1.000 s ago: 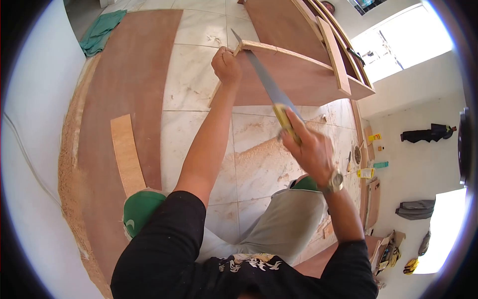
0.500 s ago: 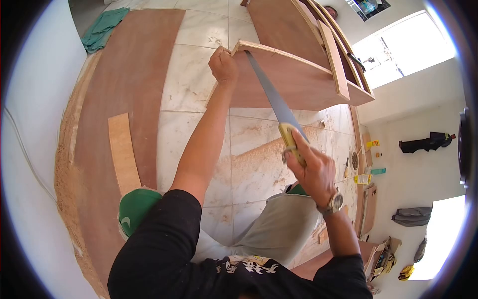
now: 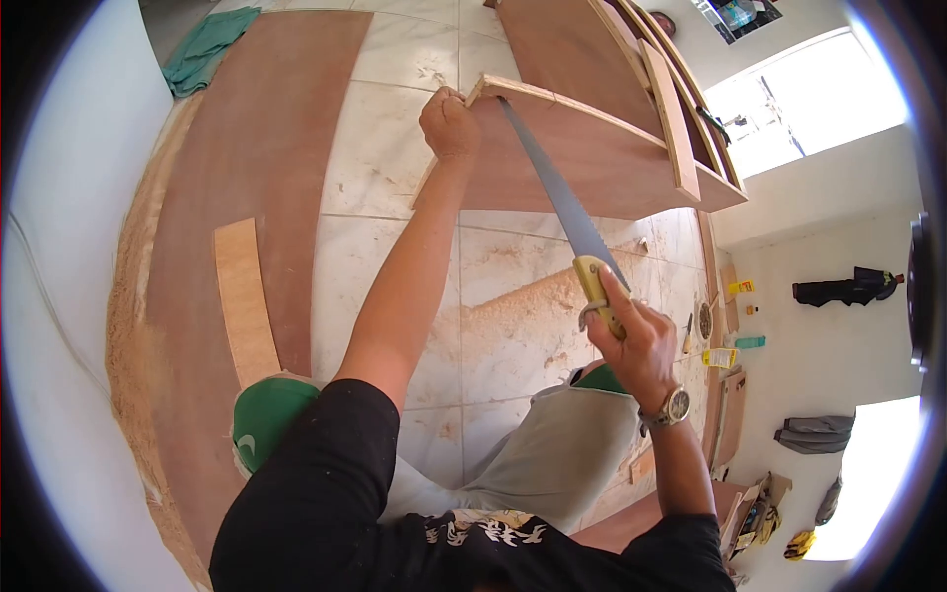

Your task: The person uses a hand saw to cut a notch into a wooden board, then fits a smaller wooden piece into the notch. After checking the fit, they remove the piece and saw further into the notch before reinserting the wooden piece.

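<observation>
My right hand (image 3: 639, 345) is wrapped round the yellowish handle of a handsaw (image 3: 552, 183). The saw's long grey blade slants up and away to the left, its tip end at the edge of a brown wooden panel (image 3: 572, 163). That panel belongs to a box-like wooden frame with pale, raw edges. My left hand (image 3: 449, 123) grips the panel's left corner, fingers closed over it, just left of where the blade meets the edge. The fingertips are partly hidden behind the wood.
A long brown board (image 3: 266, 118) lies on the left, with a pale wood strip (image 3: 249, 296) on it. Sawdust (image 3: 533, 306) covers part of the tiled floor. A green cloth (image 3: 207, 49) lies at the far left. Bottles and tools stand along the right wall.
My right hand has drawn the saw back toward me and slightly right, so the handle sits lower. My left hand stays on the panel's corner.
</observation>
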The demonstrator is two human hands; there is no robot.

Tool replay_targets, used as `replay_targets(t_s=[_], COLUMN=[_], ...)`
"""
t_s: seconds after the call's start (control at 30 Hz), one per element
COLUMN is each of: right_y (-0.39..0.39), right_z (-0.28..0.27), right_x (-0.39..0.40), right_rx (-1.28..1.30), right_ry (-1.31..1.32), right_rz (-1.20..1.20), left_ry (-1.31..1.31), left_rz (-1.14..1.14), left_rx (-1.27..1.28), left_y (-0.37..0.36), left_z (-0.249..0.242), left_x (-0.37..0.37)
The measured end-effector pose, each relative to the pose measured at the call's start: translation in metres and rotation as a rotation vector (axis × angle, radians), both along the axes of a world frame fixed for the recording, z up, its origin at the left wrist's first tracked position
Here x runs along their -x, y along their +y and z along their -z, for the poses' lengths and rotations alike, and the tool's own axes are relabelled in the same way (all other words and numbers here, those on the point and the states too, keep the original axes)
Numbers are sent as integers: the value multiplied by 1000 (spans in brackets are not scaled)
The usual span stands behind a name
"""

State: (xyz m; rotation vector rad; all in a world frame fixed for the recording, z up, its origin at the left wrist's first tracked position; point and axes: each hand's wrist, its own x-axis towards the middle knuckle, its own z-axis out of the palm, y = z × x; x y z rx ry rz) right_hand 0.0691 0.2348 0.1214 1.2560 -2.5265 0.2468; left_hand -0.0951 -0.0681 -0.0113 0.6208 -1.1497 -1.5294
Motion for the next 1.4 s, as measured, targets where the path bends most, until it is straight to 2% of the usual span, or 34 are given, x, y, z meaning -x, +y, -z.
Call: replay_targets(t_s=[0.07,0.1,0.17,0.23,0.27,0.37,0.43,0.5,0.6,0.63,0.73,0.8,0.83,0.87,0.93,1.0,1.07,1.13,1.17,1.23,1.3,1.4], right_y=[-23,-60,-133,-158,-162,-143,-94,-35,-12,-29,-133,-162,-166,-164,-128,-64,2,6,5,-54,-123,-147], right_z=[2,-1,-8,-1,-1,-4,-4,4,3,3,-3,-7,-10,-10,-1,2,4,-4,-3,-4,4,-1], right_x=[40,69,112,121,119,78,40,4,1,21,102,103,101,98,74,36,8,25,25,83,133,129], right_rx=[20,-72,-146,-59,-42,-31,-20,7,45,20,-78,-86,-77,-75,-39,19,31,15,14,-58,-109,-33], right_ry=[-1,-88,19,67,45,14,-45,7,72,-17,-19,-13,-19,-31,8,-75,-34,22,46,-70,62,60], right_rz=[-37,58,-34,-147,-121,-13,60,54,-5,34,-3,-20,-15,-10,18,67,30,-32,-45,13,-90,-180], left_ry=[51,69,145,131,131,173,116,28,-79,-32,114,222,262,202,68,58,57,52,42,32,127,245], left_rz=[52,82,128,141,140,134,116,89,40,70,135,152,159,143,133,129,87,14,48,100,118,151], left_rx=[1,1,46,66,64,42,49,23,7,13,-6,-73,12,14,28,21,14,13,12,8,12,-30], left_y=[0,-2,-7,-8,-7,-5,-5,-2,0,-1,-4,-4,-6,-5,-2,-2,-3,1,2,-2,-4,-6], left_z=[10,14,23,18,15,16,9,0,3,9,21,19,20,22,6,7,6,8,11,13,22,23], left_x=[4,3,10,1,0,9,-3,-8,-2,-1,8,11,8,9,-5,-7,-2,2,0,-1,9,14])
